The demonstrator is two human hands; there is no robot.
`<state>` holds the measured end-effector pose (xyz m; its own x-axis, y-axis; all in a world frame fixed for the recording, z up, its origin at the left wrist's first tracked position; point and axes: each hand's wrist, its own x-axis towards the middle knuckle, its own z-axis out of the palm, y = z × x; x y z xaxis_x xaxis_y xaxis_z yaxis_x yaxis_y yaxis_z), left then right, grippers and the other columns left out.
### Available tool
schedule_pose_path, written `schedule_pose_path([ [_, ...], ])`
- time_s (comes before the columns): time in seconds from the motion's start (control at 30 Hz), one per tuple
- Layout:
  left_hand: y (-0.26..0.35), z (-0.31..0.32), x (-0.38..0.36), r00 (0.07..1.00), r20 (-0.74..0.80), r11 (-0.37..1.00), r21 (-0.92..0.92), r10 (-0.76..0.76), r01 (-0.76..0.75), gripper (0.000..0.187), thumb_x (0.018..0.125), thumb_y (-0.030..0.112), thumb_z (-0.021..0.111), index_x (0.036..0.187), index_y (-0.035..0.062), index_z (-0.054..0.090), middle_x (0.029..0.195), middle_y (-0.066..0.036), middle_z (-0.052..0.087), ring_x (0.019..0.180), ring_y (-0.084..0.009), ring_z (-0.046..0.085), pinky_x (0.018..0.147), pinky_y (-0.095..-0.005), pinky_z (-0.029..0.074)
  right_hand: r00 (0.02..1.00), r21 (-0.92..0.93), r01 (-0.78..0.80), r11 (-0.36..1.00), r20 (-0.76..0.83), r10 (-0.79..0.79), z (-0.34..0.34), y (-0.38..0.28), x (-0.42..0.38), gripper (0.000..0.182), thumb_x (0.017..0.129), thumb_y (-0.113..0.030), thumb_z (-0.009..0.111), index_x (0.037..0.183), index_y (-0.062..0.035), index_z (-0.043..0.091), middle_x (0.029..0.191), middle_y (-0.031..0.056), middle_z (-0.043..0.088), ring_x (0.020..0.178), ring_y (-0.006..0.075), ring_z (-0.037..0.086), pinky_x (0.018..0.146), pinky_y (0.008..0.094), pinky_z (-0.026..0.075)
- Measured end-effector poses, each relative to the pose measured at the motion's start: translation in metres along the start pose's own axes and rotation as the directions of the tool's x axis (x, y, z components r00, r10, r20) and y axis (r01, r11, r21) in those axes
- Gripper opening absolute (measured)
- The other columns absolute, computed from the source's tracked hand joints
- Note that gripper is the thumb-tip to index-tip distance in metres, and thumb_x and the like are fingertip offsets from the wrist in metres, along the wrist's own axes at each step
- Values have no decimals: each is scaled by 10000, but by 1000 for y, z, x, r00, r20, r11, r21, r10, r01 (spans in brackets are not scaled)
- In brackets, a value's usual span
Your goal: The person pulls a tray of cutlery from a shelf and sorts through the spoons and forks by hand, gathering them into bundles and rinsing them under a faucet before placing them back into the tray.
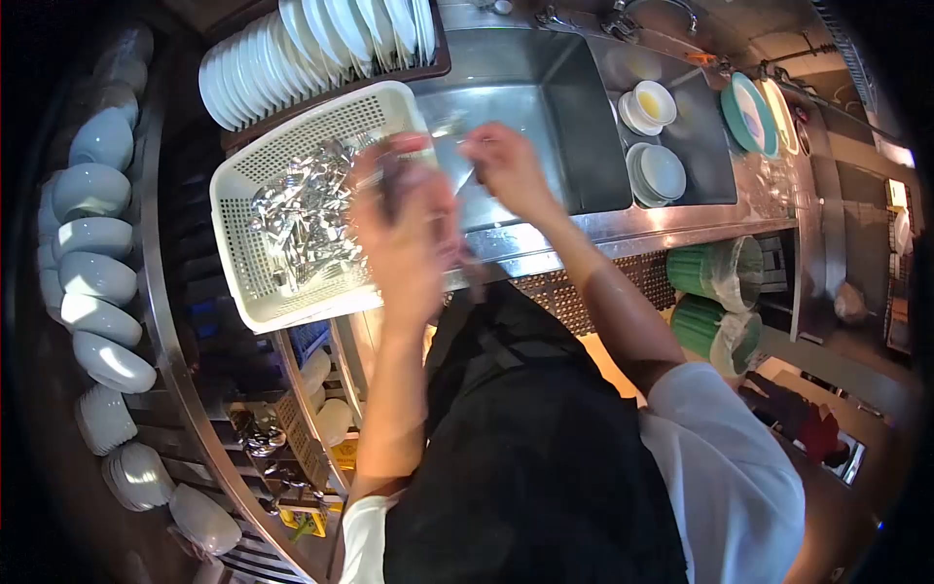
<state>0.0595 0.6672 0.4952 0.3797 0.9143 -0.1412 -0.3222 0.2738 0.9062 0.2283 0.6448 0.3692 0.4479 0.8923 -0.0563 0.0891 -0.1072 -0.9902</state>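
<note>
My left hand (407,258) is smeared by motion over the right side of a white perforated plastic basket (232,255). A heap of shiny metal cutlery (304,219) lies in that basket, several forks and spoons among it. Something dark shows between the blurred fingers; I cannot tell what it is. To the right, my right hand (511,175) hangs over the near part of the steel sink (516,107), its fingers closed in a pinch. A thin pale streak shows just below those fingertips.
A dark rack (443,49) of upright white plates stands behind the basket. White bowls (92,193) fill a shelf at left. Stacked dishes (662,173) and a bowl with yellow contents (650,103) sit right of the sink. Green bins (696,271) stand below the counter.
</note>
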Motion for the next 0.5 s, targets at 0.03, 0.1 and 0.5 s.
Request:
schedule_pose_path([
  [0.03,-26,24,9,993,29,991,-73,-110,112,170,1014,96,563,1179,63,589,645,18,512,466,-44,422,394,-211,302,996,70,-78,994,-30,80,-33,7,-4,79,955,-115,655,1015,-67,675,715,44,623,594,142,570,544,307,445],
  [0.1,-118,58,44,980,-16,973,-125,-198,195,189,1001,177,633,1126,43,590,671,3,555,480,-58,456,400,-241,328,923,119,-305,945,-206,324,-79,43,-6,102,980,-136,620,1035,-73,677,697,38,608,542,101,519,491,262,399],
  [0.5,-557,3,229,611,-472,641,119,-635,758,313,855,314,827,860,28,698,849,-77,691,679,-155,640,480,-346,447,697,65,-717,694,74,713,-118,358,102,133,963,-108,613,998,5,672,709,56,634,490,131,521,401,264,363],
])
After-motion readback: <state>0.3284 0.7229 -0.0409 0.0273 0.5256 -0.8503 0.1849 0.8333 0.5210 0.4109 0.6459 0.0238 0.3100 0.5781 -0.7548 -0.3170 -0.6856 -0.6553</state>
